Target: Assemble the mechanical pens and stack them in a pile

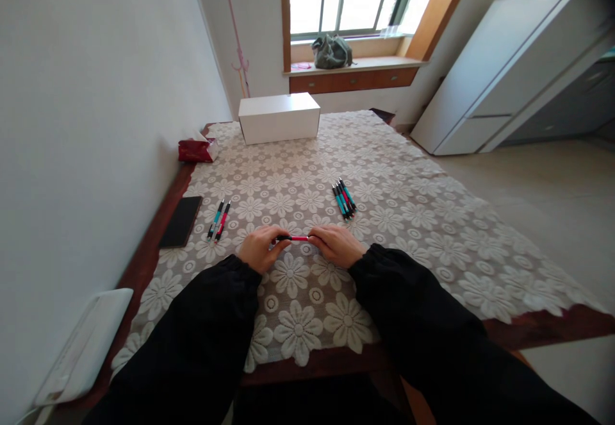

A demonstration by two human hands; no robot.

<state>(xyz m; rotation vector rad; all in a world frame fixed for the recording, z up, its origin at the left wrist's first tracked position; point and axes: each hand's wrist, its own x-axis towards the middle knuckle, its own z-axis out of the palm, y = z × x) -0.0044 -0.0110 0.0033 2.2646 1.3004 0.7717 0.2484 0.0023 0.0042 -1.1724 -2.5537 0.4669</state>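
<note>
Between my two hands a pink and black pen (300, 238) is held level, just above the flowered tablecloth. My left hand (260, 247) pinches its black end between thumb and fingers. On the other end, my right hand (335, 244) is closed, its fingertips covering the tip. To the left lie two more pens side by side, a teal pen (216, 220) and a pink pen (223, 221). Beyond my right hand rests a bunch of several teal and pink pens (344, 199), lying close together.
A dark flat notebook (181, 222) lies at the table's left edge, with a red tissue pack (197, 150) farther back. A white box (279, 119) stands at the far end. A white device (86, 345) sits at the near left. The lace tablecloth (300, 335) covers the table.
</note>
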